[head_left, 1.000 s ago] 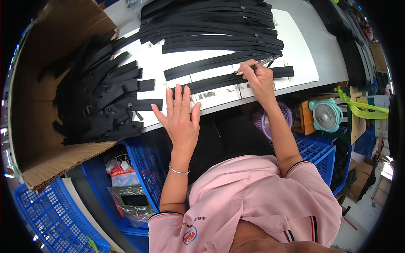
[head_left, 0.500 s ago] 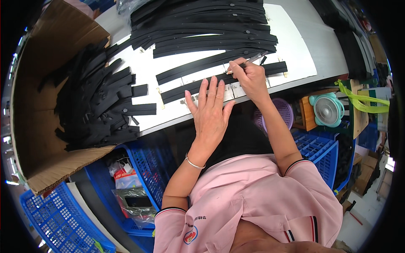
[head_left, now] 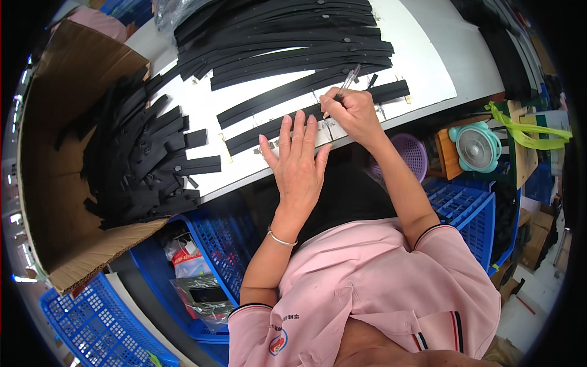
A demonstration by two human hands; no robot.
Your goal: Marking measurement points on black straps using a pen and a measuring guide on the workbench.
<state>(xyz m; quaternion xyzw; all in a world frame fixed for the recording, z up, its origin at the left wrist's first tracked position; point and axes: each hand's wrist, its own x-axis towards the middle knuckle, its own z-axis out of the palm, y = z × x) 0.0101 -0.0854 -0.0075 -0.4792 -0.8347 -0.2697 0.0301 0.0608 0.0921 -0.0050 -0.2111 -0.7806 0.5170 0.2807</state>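
A long black zipper (head_left: 247, 144) lies across the white board (head_left: 431, 73) near the table's front edge. My left hand (head_left: 299, 171) rests flat, its fingertips pressing on the zipper and its thumb spread. In my right hand (head_left: 356, 116) is a clear-barrelled pen (head_left: 350, 78), its tip down at the zipper just right of my left fingers. Just beyond lies a second black zipper (head_left: 263, 103), slanting up to the right. Farther back, several more zippers (head_left: 275, 58) are laid side by side, some with small sliders showing.
At the left, an open cardboard box (head_left: 58, 122) on its side holds a heap of black zippers (head_left: 147, 153) spilling onto the board. Blue crates (head_left: 211, 244) stand below the table. To the right are a purple basket (head_left: 411, 156) and a small turquoise fan (head_left: 477, 148).
My right hand has slid a little left along the zipper, and the pen now stands more upright. My left hand keeps its flat pose on the zipper. The whole view has shifted slightly.
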